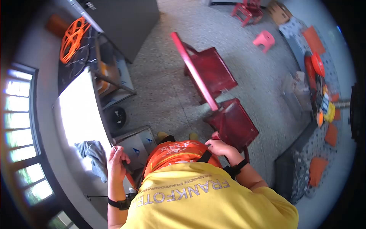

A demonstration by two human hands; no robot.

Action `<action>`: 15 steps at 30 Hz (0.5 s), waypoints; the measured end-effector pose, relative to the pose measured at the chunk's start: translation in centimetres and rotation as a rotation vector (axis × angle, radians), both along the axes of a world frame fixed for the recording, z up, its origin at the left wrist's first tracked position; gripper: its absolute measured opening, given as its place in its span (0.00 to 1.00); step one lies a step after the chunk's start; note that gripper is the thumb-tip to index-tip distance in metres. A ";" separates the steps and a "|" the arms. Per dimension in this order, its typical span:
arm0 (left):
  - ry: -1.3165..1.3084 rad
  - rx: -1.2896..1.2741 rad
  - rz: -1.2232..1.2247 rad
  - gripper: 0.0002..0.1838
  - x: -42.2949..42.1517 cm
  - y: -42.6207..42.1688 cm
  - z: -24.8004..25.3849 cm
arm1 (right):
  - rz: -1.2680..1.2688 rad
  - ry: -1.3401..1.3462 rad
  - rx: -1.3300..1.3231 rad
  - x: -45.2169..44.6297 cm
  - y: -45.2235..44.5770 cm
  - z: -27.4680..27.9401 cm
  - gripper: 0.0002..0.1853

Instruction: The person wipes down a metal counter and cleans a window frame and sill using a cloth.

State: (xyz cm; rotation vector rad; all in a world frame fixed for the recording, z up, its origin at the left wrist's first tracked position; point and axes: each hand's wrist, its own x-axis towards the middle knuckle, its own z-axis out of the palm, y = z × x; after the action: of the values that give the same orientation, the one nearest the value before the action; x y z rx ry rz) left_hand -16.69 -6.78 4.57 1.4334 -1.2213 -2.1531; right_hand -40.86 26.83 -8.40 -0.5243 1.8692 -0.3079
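Note:
My left hand (118, 158) is closed beside the edge of a white table (78, 110). A thin pale tip shows at its fingertips, and a dark and orange item (129, 173) lies under the palm; I cannot make out its kind. Near the hand, a crumpled grey cloth (94, 158) hangs over the table edge. My right hand (220, 147), fingers curled, is at the right side of the red-orange apron (177, 152). A black strap (205, 156) runs just beside it. Whatever the right fingers hold, if anything, is hidden.
Two dark red chairs (215, 72) stand ahead and to the right on the speckled floor (152, 82). A pink stool (264, 40) is farther off. At left, a coiled orange cable (74, 40) lies on a shelf. Clear bins (297, 93) line the right side.

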 end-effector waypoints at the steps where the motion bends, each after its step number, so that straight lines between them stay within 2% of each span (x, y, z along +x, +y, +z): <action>1: -0.002 -0.010 0.034 0.04 0.7 -0.6 0.1 | 0.015 -0.072 0.072 -0.3 -2.0 0.1 0.17; 2: 0.000 0.002 0.084 0.04 1.6 -1.2 0.3 | 0.033 -0.136 0.147 -0.8 -4.2 0.2 0.16; 3: 0.013 -0.016 0.120 0.04 2.8 -1.9 0.1 | 0.262 -0.125 0.127 -0.9 -4.4 -3.7 0.17; 5: 0.021 0.024 0.214 0.04 5.5 -3.2 0.0 | 0.382 -0.021 0.068 -0.8 -9.8 -1.9 0.17; 7: 0.011 0.034 0.286 0.05 8.5 -4.0 -0.6 | 0.467 0.024 -0.149 -1.1 -16.1 -0.9 0.18; 11: 0.043 0.018 0.464 0.06 12.6 -4.2 -0.4 | 0.434 0.062 -0.685 1.1 -34.7 10.5 0.14; 13: 0.069 -0.007 0.627 0.06 14.3 -3.8 -0.7 | 0.412 -0.005 -1.015 4.6 -42.2 14.1 0.13; 14: 0.076 -0.013 0.687 0.06 15.1 -3.4 -1.1 | 0.434 -0.064 -1.049 6.8 -45.2 14.6 0.13; 15: 0.039 -0.061 0.796 0.06 15.9 -3.0 -1.8 | 0.507 -0.141 -0.975 9.2 -47.3 16.2 0.14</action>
State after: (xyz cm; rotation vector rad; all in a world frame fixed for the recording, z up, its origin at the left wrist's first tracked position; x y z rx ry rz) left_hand -0.78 -9.77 2.82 1.4964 -0.5379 -1.5623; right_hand -31.65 -20.44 7.83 -1.5485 1.2888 -0.8853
